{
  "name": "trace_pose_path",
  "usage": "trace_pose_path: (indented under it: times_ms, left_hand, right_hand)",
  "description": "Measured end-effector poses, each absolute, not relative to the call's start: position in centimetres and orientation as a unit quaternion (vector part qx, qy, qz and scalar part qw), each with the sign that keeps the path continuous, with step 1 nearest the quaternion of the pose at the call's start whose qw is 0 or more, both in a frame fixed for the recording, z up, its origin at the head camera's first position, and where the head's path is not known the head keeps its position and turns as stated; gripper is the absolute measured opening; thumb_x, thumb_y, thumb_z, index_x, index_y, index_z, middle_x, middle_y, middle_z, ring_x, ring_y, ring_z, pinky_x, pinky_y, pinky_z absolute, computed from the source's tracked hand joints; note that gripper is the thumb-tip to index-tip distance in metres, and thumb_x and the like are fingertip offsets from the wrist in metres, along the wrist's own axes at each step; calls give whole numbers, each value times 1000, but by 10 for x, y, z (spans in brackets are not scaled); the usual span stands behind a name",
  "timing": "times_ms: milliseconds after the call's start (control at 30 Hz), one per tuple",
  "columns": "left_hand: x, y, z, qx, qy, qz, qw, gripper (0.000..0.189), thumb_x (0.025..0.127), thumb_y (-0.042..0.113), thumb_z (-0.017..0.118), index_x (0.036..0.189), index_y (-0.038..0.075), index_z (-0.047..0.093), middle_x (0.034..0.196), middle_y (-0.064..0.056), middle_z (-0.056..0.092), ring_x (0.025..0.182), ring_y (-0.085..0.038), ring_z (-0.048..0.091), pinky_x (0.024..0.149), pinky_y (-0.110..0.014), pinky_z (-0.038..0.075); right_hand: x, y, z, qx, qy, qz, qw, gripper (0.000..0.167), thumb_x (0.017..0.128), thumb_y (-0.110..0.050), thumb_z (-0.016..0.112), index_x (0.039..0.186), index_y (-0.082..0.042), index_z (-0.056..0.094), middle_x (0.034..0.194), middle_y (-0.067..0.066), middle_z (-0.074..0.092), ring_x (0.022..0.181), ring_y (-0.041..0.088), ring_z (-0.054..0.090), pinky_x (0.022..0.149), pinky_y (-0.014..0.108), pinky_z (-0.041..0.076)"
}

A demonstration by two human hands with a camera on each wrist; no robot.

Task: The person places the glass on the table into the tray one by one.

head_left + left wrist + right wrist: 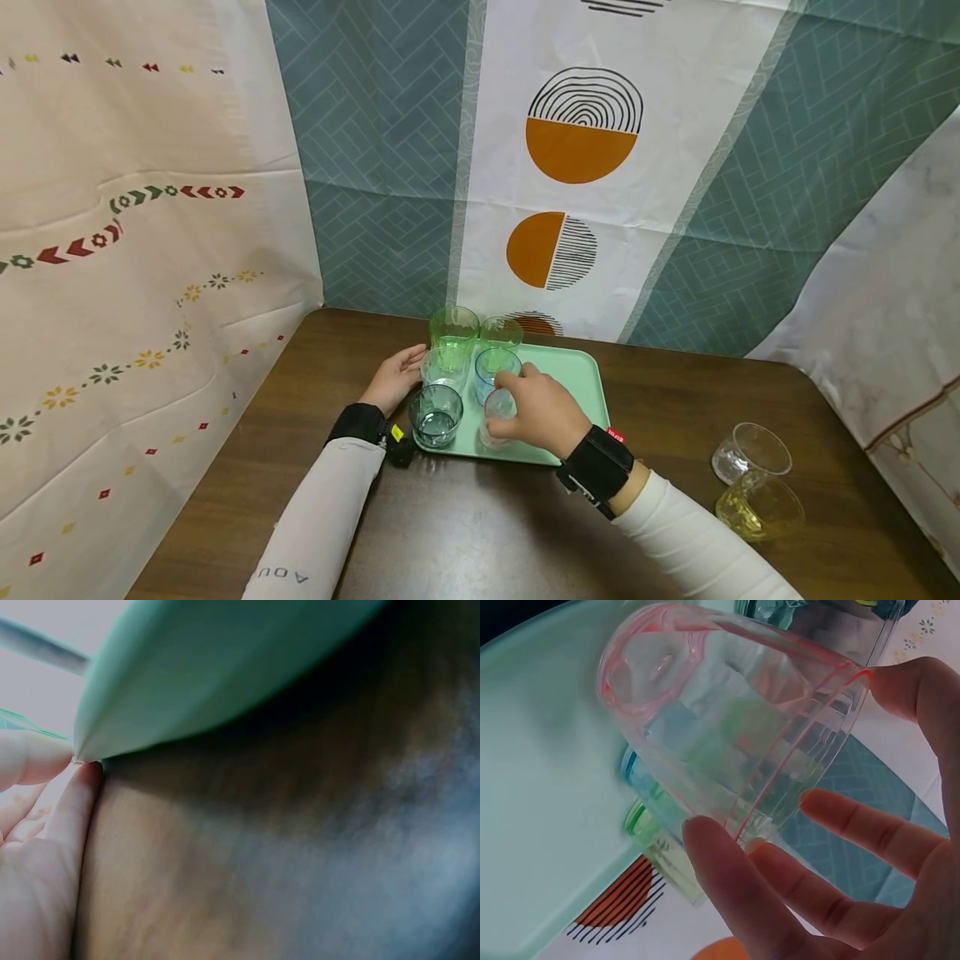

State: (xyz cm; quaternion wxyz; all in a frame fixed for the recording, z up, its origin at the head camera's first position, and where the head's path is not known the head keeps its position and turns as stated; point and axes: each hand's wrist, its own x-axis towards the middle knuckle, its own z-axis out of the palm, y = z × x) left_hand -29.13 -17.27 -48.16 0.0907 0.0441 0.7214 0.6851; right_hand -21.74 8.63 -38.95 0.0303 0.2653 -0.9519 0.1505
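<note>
My right hand (543,408) holds a clear drinking glass with a pink tint (727,727), thumb and fingers spread around its rim. This glass is upright over the near part of a mint-green tray (566,367). Beside the tray's left edge is my left hand (393,379), its fingers fairly straight and the fingertips touching the edge in the left wrist view. On the tray's left half stand a dark grey glass (437,421), a clear glass (442,375), a tall green glass (454,327), a shorter green glass (502,333) and a blue-tinted glass (487,385).
On the table (420,533) to the right stand a clear glass (761,450) and a yellow glass (761,508), overlapping in the head view. A red tag (615,435) sits at the tray's right edge. Patterned curtains (390,167) hang behind and to the left.
</note>
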Motion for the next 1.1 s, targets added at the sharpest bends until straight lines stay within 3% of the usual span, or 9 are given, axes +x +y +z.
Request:
trace_pose_path:
  times_ms: [400,733,1100]
  left_hand:
    - [-286,-172,-473,48,716,690,97,60,105,5,54,156,-8,26,158,-28,33,148,-36,32,119,-46,33]
    - [-286,-172,-472,44,712,694,99,59,105,5,53,156,-8,26,158,-28,33,148,-35,31,119,-46,33]
    - [-296,-174,-491,48,723,684,85,59,106,9,53,158,-5,26,159,-26,34,148,-34,32,119,-45,33]
  right_hand:
    - [-214,74,-390,262,-956,122,49,46,83,-39,81,117,-9,73,95,14,63,59,15,52,53,30,48]
    - [-213,67,-392,263,-958,95,63,46,85,-42,80,115,-7,73,97,18,65,62,25,61,58,38,56]
    - [-211,66,-395,257,-959,86,77,47,87,-43,79,117,-7,72,94,18,63,60,26,60,55,37,54]
